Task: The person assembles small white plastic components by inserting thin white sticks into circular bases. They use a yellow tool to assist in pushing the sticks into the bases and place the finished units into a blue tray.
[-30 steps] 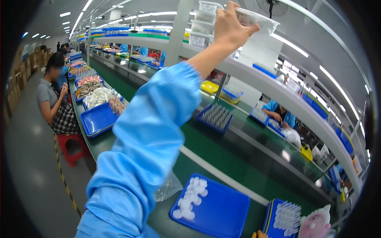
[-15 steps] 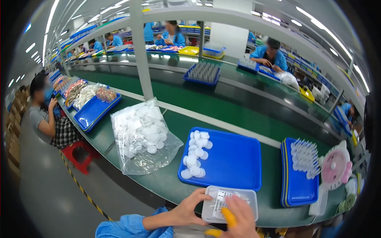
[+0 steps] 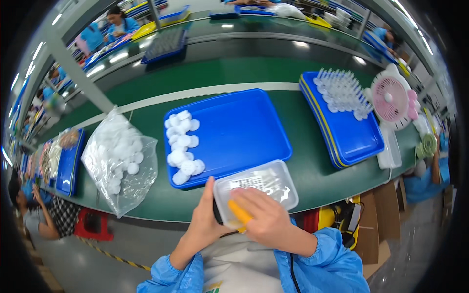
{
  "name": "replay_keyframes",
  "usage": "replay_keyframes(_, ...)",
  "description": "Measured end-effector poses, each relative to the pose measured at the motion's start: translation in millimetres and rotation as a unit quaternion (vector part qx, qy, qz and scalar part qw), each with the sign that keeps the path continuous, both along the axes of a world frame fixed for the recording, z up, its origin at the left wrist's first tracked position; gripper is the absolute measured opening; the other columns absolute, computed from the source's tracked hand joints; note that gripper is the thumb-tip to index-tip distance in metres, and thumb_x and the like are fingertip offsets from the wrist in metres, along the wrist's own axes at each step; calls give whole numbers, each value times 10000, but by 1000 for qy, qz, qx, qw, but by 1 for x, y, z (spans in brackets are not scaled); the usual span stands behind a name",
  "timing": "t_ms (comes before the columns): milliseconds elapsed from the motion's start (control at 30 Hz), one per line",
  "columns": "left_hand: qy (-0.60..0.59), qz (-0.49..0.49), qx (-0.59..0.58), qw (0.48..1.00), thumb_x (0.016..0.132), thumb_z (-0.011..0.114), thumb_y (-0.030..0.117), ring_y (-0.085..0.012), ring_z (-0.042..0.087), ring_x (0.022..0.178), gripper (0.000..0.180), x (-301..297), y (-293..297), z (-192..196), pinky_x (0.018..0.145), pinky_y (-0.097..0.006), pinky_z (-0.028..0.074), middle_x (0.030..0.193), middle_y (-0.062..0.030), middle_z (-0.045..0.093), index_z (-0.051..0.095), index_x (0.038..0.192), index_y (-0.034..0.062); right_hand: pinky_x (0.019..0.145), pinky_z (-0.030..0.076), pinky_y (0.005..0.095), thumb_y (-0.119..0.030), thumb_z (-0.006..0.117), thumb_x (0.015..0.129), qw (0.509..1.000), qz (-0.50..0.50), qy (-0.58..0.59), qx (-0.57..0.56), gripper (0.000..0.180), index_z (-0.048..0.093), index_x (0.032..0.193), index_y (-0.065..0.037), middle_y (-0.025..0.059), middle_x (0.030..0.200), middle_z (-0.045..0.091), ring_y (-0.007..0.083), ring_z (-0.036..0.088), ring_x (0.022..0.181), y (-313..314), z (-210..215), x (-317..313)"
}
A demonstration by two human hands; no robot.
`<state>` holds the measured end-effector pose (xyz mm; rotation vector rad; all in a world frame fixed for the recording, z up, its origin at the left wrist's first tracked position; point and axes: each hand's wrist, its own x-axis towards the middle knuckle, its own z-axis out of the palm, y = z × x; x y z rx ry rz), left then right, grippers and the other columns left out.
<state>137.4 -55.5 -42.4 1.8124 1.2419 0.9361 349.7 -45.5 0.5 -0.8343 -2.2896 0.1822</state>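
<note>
Below the near edge of the green surface (image 3: 146,205), a clear plastic box (image 3: 256,191) is held between both hands, over the person's lap. The left hand (image 3: 205,222) has its grip closed on the box's left side, thumb up along the wall. The right hand (image 3: 261,217) lies on the box's near side, fingers curled over the rim; a yellow cover sits on one finger (image 3: 239,212). Whether that grip clamps the box or merely rests on it cannot be told. Small pale contents show through the box, too blurred to identify. Just beyond both hands lies a blue tray (image 3: 244,132), with white round discs (image 3: 181,146) heaped along its left side, beyond the left hand. Further left of the left hand, a clear plastic bag (image 3: 119,161) of the same white discs rests on the surface. To the right of the right hand and beyond it, a stack of blue trays (image 3: 349,134) carries rows of small clear parts (image 3: 342,90). A pink desk fan (image 3: 391,100) stands just right of that stack. Other people work at the far benches and at lower left.
</note>
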Motion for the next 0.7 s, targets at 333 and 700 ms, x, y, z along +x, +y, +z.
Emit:
replay_keyframes(333,34,-15,15,999,583,998,113,-391,554,1378,1432,3,4,-1,1181,-448,403,1475,-258,539,74,1671,-3,902,543,319,-53,651,1011,902,-273,325,75,275,694,1245,87,130,1105,742,172,696,997,29,49,65)
replay_keyframes(700,-100,-88,-80,988,701,973,473,-385,439,1464,1324,-22,6,16,1238,-468,306,1555,-245,451,198,1644,-39,1025,533,341,-131,611,1069,887,-345,296,80,304,680,1295,60,140,1249,736,196,701,1137,-34,49,111)
